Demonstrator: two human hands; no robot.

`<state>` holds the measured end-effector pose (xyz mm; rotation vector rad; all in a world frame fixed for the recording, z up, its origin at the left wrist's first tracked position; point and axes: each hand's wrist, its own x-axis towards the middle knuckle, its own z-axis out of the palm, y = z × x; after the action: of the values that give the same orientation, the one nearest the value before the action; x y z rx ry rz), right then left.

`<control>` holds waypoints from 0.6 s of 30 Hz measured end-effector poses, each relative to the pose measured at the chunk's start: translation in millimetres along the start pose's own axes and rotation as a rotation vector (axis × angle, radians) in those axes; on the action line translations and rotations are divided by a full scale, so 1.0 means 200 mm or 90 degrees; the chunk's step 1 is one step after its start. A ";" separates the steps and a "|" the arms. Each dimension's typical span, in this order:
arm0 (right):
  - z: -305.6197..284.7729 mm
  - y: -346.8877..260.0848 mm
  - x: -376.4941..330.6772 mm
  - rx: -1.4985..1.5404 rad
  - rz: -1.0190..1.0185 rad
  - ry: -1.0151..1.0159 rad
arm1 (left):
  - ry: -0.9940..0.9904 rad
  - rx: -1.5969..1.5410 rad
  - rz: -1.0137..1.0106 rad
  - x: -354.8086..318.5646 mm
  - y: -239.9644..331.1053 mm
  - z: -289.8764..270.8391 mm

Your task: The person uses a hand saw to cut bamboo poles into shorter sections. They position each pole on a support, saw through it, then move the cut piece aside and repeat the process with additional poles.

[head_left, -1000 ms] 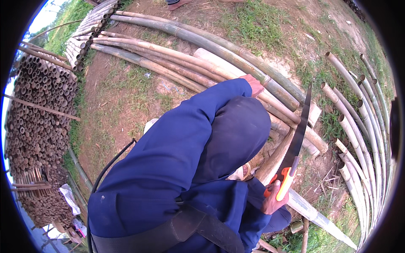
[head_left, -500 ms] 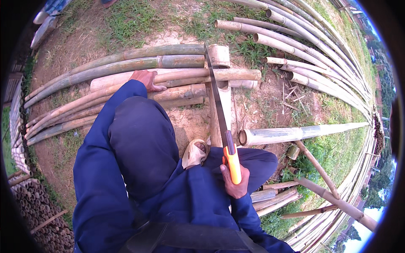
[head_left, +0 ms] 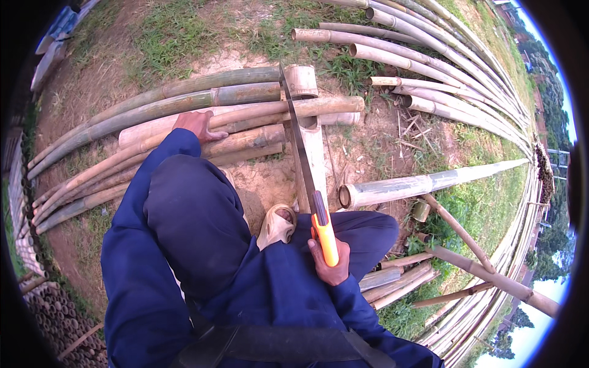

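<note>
Around saw (head_left: pixel 305 165) — bamboo poles (head_left: pixel 202 104), sandalled foot (head_left: pixel 277 224).

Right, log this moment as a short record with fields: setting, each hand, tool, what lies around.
setting: outdoors, bare earth and grass
left hand: resting on a bamboo pole in a row lying on the ground
right hand: gripping the orange handle of a hand saw
saw blade: long, dark, reaching forward over a short bamboo piece
foot: pale sandal beside that piece
around: cut bamboo section to the right, more poles beyond
</note>
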<state>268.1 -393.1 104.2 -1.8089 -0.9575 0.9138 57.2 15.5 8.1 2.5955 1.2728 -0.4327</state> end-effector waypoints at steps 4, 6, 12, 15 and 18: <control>0.11 0.01 0.57 0.028 -0.051 0.032 | -0.001 -0.006 0.006 0.03 0.01 -0.01; 0.17 -0.02 0.83 0.072 -0.094 0.054 | 0.004 -0.013 0.010 0.05 0.04 -0.04; 0.08 -0.02 0.17 0.101 0.033 0.031 | -0.038 -0.002 0.004 0.01 -0.03 -0.02; 0.00 -0.03 -0.02 0.045 0.006 0.015 | -0.029 -0.003 -0.021 0.00 -0.01 -0.05; 0.07 0.05 0.44 -0.003 -0.041 0.003 | -0.022 -0.016 -0.013 0.01 0.01 -0.02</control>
<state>296.8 -314.8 73.4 -1.7740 -1.0093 0.8674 60.5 17.3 11.7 2.5455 1.2854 -0.4610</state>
